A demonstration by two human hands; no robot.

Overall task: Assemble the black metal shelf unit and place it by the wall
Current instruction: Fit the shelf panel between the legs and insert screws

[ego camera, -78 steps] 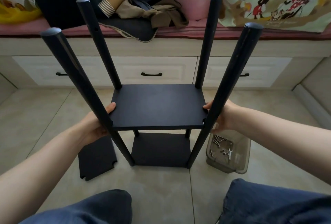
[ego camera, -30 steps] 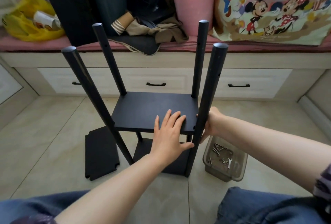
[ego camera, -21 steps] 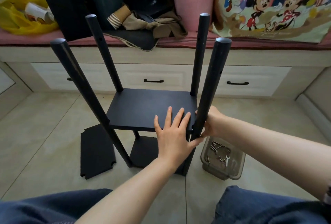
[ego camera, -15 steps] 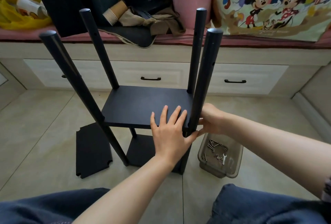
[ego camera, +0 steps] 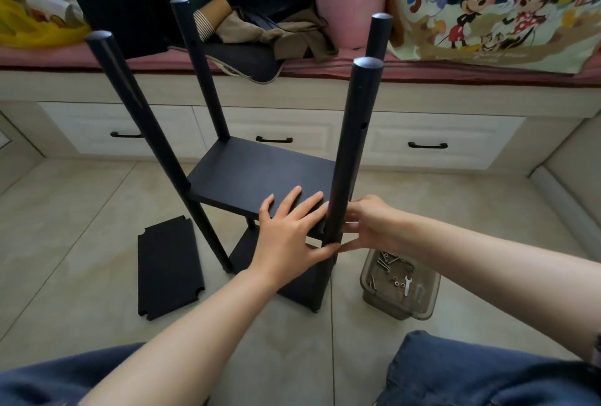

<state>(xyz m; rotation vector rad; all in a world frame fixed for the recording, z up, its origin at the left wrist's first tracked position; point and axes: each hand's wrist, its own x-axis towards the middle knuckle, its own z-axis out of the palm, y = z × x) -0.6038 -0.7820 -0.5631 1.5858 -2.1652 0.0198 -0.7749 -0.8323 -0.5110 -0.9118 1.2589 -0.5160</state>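
Roughly two-thirds built, I'd say: the shelf unit (ego camera: 227, 184) stands on the floor (ego camera: 81, 227) near the drawers, four poles up, bottom shelf (ego camera: 244, 251) and middle shelf (ego camera: 266, 168) on. One panel (ego camera: 169, 267) lies loose at its left, the screw tub (ego camera: 390, 308) sits at its right, and wall placement is not done. Left hand (ego camera: 289, 236) lies flat, fingers straight, on the middle shelf's near right corner; right hand (ego camera: 370, 223) touches the front right pole (ego camera: 354, 152) at that joint, and I can't tell if it pinches anything.
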